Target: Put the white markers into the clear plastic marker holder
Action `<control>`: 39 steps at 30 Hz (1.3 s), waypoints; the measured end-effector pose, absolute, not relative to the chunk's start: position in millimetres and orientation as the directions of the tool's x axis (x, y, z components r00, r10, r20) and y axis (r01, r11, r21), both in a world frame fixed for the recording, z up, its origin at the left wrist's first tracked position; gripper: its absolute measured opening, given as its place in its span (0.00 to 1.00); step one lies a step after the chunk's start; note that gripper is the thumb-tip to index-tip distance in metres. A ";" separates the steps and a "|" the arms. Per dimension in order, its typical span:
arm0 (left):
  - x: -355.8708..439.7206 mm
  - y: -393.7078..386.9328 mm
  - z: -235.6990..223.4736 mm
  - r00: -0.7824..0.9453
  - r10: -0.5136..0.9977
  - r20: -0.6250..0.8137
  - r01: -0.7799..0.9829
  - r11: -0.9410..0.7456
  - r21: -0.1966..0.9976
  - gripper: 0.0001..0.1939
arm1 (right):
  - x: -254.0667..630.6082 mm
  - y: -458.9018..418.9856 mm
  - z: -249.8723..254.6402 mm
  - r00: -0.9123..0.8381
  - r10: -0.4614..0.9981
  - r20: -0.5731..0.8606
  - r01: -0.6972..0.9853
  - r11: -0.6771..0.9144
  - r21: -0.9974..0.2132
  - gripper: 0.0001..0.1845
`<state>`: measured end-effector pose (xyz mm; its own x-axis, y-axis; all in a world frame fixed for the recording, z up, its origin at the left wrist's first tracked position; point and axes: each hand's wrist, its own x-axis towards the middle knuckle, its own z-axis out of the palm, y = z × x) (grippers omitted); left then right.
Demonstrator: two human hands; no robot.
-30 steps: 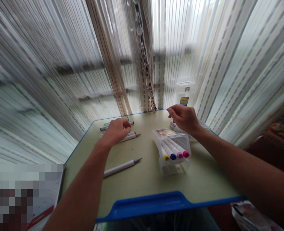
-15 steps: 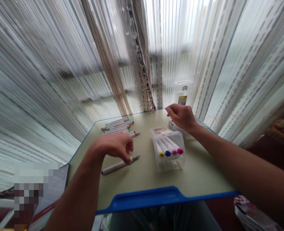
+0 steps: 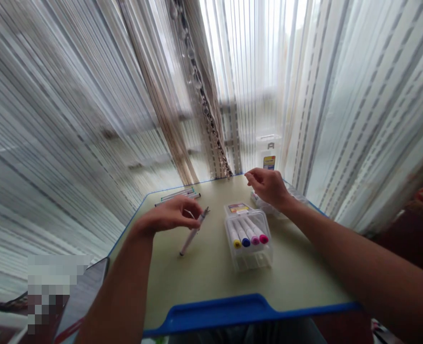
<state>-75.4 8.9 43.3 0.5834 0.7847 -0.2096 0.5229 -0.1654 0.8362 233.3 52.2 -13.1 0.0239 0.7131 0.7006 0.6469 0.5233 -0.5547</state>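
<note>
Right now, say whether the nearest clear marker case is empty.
Not empty: four markers, tipped yellow, blue, lilac and pink, show in the clear marker case; whether full, I cannot tell.

A pinch is formed by the thumb [image 3: 192, 223] and fingers [image 3: 193, 204] of the left hand [image 3: 173, 213]. Behind this grip, the left wrist [image 3: 147, 229] is bent, and the left forearm [image 3: 125, 282] is slanted backward. To the right of the grip and farther forward, the right hand [image 3: 267, 185] is held with its fingers loosely curled.
</note>
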 end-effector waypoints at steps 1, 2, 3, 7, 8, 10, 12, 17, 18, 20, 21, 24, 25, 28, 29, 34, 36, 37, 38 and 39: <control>-77.1 11.2 43.7 0.573 0.805 -0.154 0.455 -0.157 0.877 0.16 | 232.8 51.7 -12.6 0.021 0.720 0.693 0.636 0.525 -0.565 0.14; -78.0 13.2 43.6 0.557 0.825 -0.097 0.384 -0.153 0.911 0.16 | 232.3 51.2 -12.1 0.021 0.731 0.683 0.618 0.527 -0.583 0.15; -77.8 14.7 43.2 0.538 0.842 -0.039 0.304 -0.151 0.941 0.16 | 231.7 50.8 -11.8 0.023 0.743 0.669 0.593 0.528 -0.608 0.15; -63.7 17.9 41.1 0.443 0.886 0.134 -0.044 -0.128 0.991 0.18 | 228.1 51.0 -10.5 0.042 0.816 0.576 0.390 0.517 -0.762 0.19; -57.5 18.7 40.9 0.428 0.889 0.160 -0.098 -0.130 0.987 0.18 | 226.9 50.9 -9.7 0.037 0.839 0.543 0.313 0.506 -0.804 0.21; -43.2 21.4 40.4 0.383 0.895 0.227 -0.179 -0.169 0.969 0.19 | 224.5 49.7 -7.0 0.009 0.882 0.472 0.150 0.465 -0.872 0.24; -28.4 26.3 38.2 0.371 0.893 0.256 -0.200 -0.192 0.961 0.23 | 221.8 46.6 -3.2 -0.034 0.913 0.407 0.006 0.407 -0.913 0.27; 1.2 40.2 25.2 0.372 0.852 0.369 -0.002 -0.397 0.918 0.27 | 213.4 36.3 4.3 -0.169 0.932 0.319 -0.159 0.294 -0.943 0.28; 4.9 41.3 23.1 0.373 0.835 0.403 0.035 -0.447 0.894 0.25 | 211.5 34.9 5.1 -0.180 0.931 0.317 -0.174 0.287 -0.942 0.28; 10.2 40.8 20.6 0.394 0.801 0.451 0.091 -0.522 0.848 0.22 | 207.9 32.8 6.6 -0.169 0.932 0.320 -0.203 0.285 -0.937 0.27; 11.9 39.4 20.4 0.409 0.785 0.465 0.112 -0.550 0.828 0.20 | 206.3 31.9 7.5 -0.153 0.933 0.325 -0.212 0.291 -0.933 0.26; 14.8 32.8 21.3 0.429 0.749 0.504 0.196 -0.622 0.758 0.17 | 203.1 29.7 9.6 -0.105 0.934 0.341 -0.212 0.314 -0.925 0.24; 15.2 30.6 21.6 0.419 0.747 0.516 0.240 -0.639 0.731 0.16 | 202.6 29.2 9.8 -0.096 0.934 0.345 -0.210 0.320 -0.924 0.23; 13.5 26.4 19.3 0.368 0.759 0.538 0.326 -0.647 0.689 0.15 | 203.5 30.0 8.0 -0.084 0.929 0.360 -0.226 0.334 -0.915 0.22; 11.6 26.3 17.2 0.352 0.768 0.535 0.327 -0.637 0.698 0.15 | 204.6 31.1 6.7 -0.084 0.927 0.367 -0.244 0.337 -0.909 0.22; -5.6 32.0 2.4 0.279 0.839 0.468 0.250 -0.534 0.808 0.19 | 212.3 40.3 -1.0 -0.089 0.937 0.337 -0.356 0.286 -0.890 0.19; -10.7 33.9 -1.7 0.252 0.865 0.433 0.182 -0.482 0.857 0.20 | 214.6 43.2 -2.8 -0.089 0.944 0.318 -0.375 0.264 -0.889 0.19; -12.0 34.2 -2.9 0.242 0.877 0.415 0.146 -0.456 0.878 0.21 | 215.5 44.1 -3.3 -0.086 0.946 0.312 -0.380 0.258 -0.888 0.18; -12.4 34.0 -3.5 0.237 0.886 0.398 0.110 -0.431 0.895 0.22 | 216.1 44.6 -3.5 -0.082 0.948 0.307 -0.383 0.255 -0.888 0.18; -12.2 33.6 -3.9 0.238 0.893 0.382 0.075 -0.409 0.909 0.22 | 216.7 44.9 -3.4 -0.077 0.950 0.303 -0.385 0.252 -0.888 0.18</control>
<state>-12.2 33.6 -3.9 0.2376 0.8930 0.3823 0.0753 -0.4093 0.9093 216.7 44.9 -3.4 -0.0770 0.9498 0.3033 -0.3850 0.2523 -0.8878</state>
